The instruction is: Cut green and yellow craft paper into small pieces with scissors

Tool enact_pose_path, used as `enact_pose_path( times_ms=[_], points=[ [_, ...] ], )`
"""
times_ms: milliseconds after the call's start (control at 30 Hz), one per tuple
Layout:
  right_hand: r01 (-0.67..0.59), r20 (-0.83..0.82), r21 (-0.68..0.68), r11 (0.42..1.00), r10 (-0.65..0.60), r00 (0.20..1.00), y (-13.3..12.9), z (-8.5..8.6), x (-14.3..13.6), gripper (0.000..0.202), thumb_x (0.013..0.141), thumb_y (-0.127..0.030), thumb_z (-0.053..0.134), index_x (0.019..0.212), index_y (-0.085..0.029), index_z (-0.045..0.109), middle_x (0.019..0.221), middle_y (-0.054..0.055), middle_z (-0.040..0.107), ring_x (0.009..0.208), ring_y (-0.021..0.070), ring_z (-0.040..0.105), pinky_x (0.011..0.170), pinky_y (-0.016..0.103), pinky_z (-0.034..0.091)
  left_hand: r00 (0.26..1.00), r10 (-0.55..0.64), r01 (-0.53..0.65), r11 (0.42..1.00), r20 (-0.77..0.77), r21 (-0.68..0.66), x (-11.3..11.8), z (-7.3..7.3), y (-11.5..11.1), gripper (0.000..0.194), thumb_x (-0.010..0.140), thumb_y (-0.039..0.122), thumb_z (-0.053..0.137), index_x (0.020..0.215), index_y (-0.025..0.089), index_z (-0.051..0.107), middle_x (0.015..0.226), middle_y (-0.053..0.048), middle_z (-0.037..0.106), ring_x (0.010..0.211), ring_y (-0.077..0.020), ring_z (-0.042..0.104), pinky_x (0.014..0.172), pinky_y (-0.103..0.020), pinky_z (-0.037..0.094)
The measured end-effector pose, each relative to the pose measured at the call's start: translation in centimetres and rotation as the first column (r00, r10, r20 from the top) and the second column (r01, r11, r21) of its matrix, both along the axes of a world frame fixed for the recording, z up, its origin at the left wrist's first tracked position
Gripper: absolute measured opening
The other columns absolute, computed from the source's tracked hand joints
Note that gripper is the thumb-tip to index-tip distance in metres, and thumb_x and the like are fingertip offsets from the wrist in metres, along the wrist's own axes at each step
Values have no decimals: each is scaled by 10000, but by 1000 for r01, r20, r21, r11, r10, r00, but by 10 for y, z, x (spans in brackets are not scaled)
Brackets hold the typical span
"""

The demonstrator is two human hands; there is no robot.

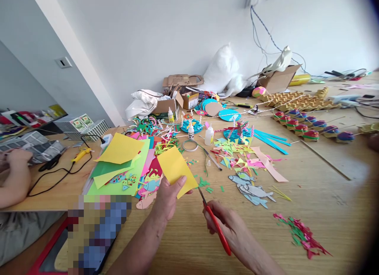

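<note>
My left hand (171,194) pinches a rectangular piece of yellow paper (173,166) above the table, thumb on top. In my right hand (220,219) is a pair of scissors (218,229) with red handles. The blade tips are at the paper's lower right corner; I cannot tell whether they touch it. Cut-out paper fish (251,190) lie to the right of my hands. Behind the left hand is a stack of coloured sheets with a larger yellow sheet (120,148) on top. Small green paper scraps (204,183) lie just beyond the scissors.
Colourful paper scraps (233,152), a tape roll (190,145) and a white glue bottle (209,135) lie mid-table. Red and green shreds (304,235) are at the right front. Painted egg-carton cups (310,127) and a thin stick (325,159) lie farther right. Another person's arm (14,176) rests at left.
</note>
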State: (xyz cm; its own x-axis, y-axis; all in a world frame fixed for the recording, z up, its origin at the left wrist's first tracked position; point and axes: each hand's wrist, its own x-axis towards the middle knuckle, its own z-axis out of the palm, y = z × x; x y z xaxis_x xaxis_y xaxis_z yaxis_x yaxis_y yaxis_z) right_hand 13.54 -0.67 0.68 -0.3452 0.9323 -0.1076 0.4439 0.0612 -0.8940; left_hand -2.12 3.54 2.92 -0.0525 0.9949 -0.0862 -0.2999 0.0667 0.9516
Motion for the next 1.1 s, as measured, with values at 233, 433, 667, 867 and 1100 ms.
enact_pose_path(
  times_ms=[233,433,667,867,1100],
  points=[
    [13,18,7,1000,-13,1000,3,2,-1,264,839,-341,356,639,-194,447,537,-46,460,507,104,429,471,203,306,998,-57,58,998,41,-26,4,-2,-1,222,678,269,640,845,136,579,726,-14,605,635,-147,588,524,-258,514],
    [11,4,-5,1000,-11,1000,4,4,-3,254,830,-339,356,637,-197,443,530,-49,459,503,106,431,468,206,303,997,-44,48,997,59,-62,4,-2,-3,239,654,271,660,840,139,592,720,-20,626,637,-162,599,529,-265,511],
    [20,-7,-9,1000,-20,1000,5,4,-3,267,826,-369,356,635,-199,432,524,-51,447,498,108,430,464,211,301,997,-44,50,995,67,-86,6,-3,-4,261,632,285,679,832,137,596,726,-32,646,651,-182,612,521,-262,503],
    [41,-10,-10,999,-41,999,4,2,-3,263,814,-355,373,604,-201,414,495,-58,412,467,100,418,442,203,301,996,-54,60,995,77,-77,6,-6,-4,272,645,284,669,856,138,578,750,-33,642,662,-178,611,522,-259,505],
    [96,4,53,994,-96,995,4,-8,-2,321,822,-400,387,581,-197,444,465,-51,417,431,91,395,376,182,286,995,-66,73,992,73,-102,6,-7,-4,285,660,277,653,889,139,553,759,-25,615,650,-157,596,538,-276,510]
  ],
)
